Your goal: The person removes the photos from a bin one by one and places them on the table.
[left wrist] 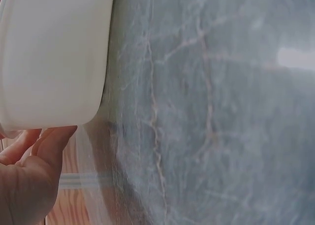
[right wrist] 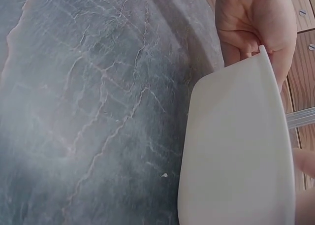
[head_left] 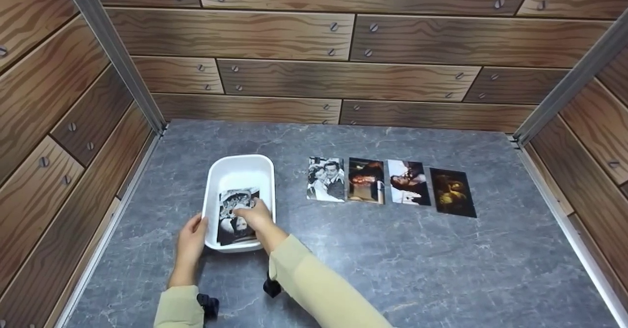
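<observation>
A white plastic tub [head_left: 240, 163] stands on the table, left of centre, with a stack of photographs [head_left: 240, 224] lying in its near half. The top ones are black-and-white and show faces. My left hand [head_left: 190, 237] holds the tub's left side near the front corner, its thumb up at the rim; in the left wrist view its fingers [left wrist: 55, 141] press the outer wall. Reaching over the right rim, my right hand [head_left: 257, 217] grips a photograph in the stack, thumb across its face and index finger by its right edge. Its other fingers are hidden.
To the tub's right, a row holds a black-and-white photograph of a couple [head_left: 326, 179], two colour photographs [head_left: 366, 181] [head_left: 409, 182] and a dark painting-like picture [head_left: 452, 192]. Wood-patterned walls [head_left: 284, 78] enclose the grey marbled table [head_left: 392, 269] at the back and sides.
</observation>
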`<action>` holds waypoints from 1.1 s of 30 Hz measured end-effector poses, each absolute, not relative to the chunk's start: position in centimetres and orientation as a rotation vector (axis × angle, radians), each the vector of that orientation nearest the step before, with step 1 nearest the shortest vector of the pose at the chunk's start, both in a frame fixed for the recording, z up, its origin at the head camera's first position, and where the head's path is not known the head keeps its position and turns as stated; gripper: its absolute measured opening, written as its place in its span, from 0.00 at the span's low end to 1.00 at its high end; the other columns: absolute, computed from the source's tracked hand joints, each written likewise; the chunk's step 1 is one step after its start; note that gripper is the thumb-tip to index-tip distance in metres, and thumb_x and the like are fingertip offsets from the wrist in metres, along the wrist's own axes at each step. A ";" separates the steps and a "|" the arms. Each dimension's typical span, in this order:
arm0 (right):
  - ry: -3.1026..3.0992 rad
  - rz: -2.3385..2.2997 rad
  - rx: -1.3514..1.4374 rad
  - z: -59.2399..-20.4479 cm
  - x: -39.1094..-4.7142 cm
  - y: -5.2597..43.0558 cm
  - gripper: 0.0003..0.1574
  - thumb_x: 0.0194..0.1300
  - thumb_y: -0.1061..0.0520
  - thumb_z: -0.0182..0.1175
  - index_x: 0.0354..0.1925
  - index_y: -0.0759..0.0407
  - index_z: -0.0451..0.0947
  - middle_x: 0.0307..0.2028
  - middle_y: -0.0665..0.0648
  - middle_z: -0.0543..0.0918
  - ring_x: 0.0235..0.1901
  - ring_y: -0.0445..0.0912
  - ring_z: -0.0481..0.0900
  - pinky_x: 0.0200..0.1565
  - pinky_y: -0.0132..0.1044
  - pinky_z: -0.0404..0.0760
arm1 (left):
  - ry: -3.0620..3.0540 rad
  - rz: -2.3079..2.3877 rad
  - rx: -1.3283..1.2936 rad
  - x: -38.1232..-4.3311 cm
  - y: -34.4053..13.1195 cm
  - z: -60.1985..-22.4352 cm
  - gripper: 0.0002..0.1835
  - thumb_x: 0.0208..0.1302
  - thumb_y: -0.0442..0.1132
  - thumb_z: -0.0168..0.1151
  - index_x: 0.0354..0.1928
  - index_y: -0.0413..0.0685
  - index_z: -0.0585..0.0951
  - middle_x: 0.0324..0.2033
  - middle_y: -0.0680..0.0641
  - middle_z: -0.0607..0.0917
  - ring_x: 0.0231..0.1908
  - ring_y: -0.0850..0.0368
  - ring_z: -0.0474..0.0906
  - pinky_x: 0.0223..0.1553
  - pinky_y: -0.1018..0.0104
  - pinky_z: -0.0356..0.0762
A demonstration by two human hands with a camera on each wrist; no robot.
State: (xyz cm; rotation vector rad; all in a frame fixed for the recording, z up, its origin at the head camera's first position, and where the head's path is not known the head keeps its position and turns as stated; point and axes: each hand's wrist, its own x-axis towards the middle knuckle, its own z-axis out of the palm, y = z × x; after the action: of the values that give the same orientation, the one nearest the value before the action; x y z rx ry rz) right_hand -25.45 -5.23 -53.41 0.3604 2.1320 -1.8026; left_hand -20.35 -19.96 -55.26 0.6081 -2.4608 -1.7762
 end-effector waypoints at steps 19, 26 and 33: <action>2.208 -1.769 0.239 -53.6 -25.3 -5.3 0.36 0.59 0.63 0.58 0.66 0.64 0.65 0.61 0.66 0.73 0.50 0.50 0.74 0.51 0.40 0.77 | -2.475 -1.763 0.583 -20.3 -19.9 -55.2 0.26 0.75 0.41 0.45 0.66 0.28 0.65 0.62 0.26 0.70 0.62 0.33 0.67 0.65 0.47 0.66; 2.242 -1.782 0.247 -53.6 -25.2 -5.2 0.33 0.57 0.64 0.58 0.62 0.64 0.67 0.58 0.66 0.75 0.46 0.49 0.74 0.43 0.36 0.76 | -2.481 -1.749 0.580 -20.3 -19.9 -55.3 0.26 0.75 0.41 0.45 0.66 0.28 0.65 0.62 0.27 0.70 0.63 0.33 0.67 0.66 0.47 0.65; 2.383 -1.879 0.264 -53.7 -25.2 -5.3 0.36 0.49 0.69 0.61 0.59 0.65 0.68 0.48 0.62 0.74 0.46 0.50 0.74 0.49 0.36 0.77 | -2.490 -1.736 0.576 -20.3 -20.0 -55.2 0.26 0.75 0.41 0.45 0.66 0.28 0.65 0.62 0.27 0.70 0.64 0.34 0.66 0.67 0.47 0.63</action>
State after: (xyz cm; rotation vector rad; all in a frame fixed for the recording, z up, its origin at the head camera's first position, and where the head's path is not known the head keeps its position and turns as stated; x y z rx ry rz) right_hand -25.19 -5.27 -53.72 0.2638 2.3830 -1.8786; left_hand -20.34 -20.00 -55.20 0.5760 -2.4901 -1.7363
